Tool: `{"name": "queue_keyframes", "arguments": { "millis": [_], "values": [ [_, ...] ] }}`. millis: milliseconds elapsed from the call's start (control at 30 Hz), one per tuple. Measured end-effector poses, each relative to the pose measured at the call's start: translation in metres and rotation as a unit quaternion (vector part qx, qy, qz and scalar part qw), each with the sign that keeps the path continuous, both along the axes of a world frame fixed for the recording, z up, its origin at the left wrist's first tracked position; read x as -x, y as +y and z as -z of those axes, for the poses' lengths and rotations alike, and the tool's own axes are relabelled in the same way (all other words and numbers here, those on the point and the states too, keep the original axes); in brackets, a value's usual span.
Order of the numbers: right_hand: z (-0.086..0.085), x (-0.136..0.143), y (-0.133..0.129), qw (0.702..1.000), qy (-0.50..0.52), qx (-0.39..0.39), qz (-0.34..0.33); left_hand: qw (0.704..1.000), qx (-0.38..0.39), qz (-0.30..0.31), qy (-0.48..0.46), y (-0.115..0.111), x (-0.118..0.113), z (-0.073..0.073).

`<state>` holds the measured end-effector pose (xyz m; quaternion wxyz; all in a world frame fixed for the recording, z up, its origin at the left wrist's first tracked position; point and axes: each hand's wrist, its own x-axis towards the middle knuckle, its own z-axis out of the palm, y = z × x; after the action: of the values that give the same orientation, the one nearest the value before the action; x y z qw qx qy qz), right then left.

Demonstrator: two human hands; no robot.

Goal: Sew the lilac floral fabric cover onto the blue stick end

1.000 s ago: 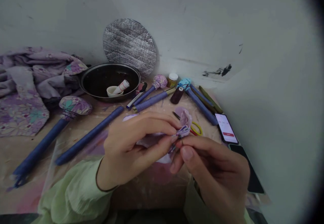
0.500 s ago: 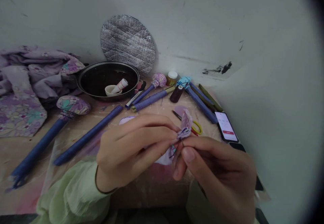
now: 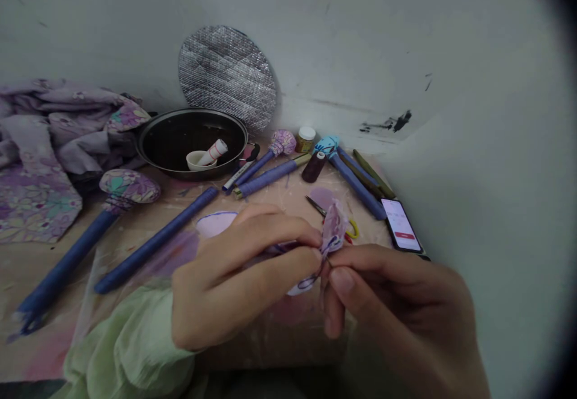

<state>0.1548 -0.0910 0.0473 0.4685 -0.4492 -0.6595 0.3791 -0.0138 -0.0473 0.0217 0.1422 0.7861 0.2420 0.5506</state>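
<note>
Gripping part-gathered cloth (image 3: 334, 225), left hand (image 3: 243, 273) meets right hand (image 3: 406, 303), which pinches something thin (image 3: 329, 262); padded stick (image 3: 76, 255) near pan (image 3: 166, 146) looks finished.

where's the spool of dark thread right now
In the head view, the dark thread spool stands right of centre, just in front of the white-lidded jar.

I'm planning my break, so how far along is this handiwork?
Looking done: two purple-topped sticks and the blue-topped stick, with cloth already on their ends. In hand: the left hand pinches gathered purple cloth; the right hand pinches something thin beside it. Probably left: that loosely folded cloth, perhaps also the long blue stick, lacking a cloth head.
</note>
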Motion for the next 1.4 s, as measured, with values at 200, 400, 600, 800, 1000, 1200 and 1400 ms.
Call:
{"name": "queue_keyframes", "arguments": {
  "millis": [200,400,600,800,1000,1200,1400],
  "values": [
    [0.002,0.005,-0.001,0.998,0.013,-0.042,0.035,0.998,0.056,0.023,-0.011,-0.002,0.000,-0.006],
    [0.011,0.008,-0.002,0.996,0.042,-0.062,0.045,0.999,0.043,0.013,-0.013,-0.004,-0.002,-0.007],
    [0.015,0.012,-0.005,0.995,0.059,-0.049,0.068,0.994,-0.018,0.060,0.091,0.001,0.012,-0.018],
    [0.017,0.011,-0.005,0.995,0.074,-0.039,0.057,0.980,-0.074,0.078,0.167,0.002,0.027,-0.011],
    [0.020,0.009,-0.001,0.995,0.090,-0.011,0.033,0.983,-0.063,0.063,0.159,0.004,0.021,-0.008],
    [0.021,0.008,0.001,0.992,0.121,0.027,0.015,0.998,-0.031,-0.046,0.008,0.004,0.004,0.013],
    [0.021,0.012,-0.003,0.992,0.116,0.017,0.050,0.997,-0.058,-0.048,-0.006,0.006,0.006,0.011]
  ]
}}
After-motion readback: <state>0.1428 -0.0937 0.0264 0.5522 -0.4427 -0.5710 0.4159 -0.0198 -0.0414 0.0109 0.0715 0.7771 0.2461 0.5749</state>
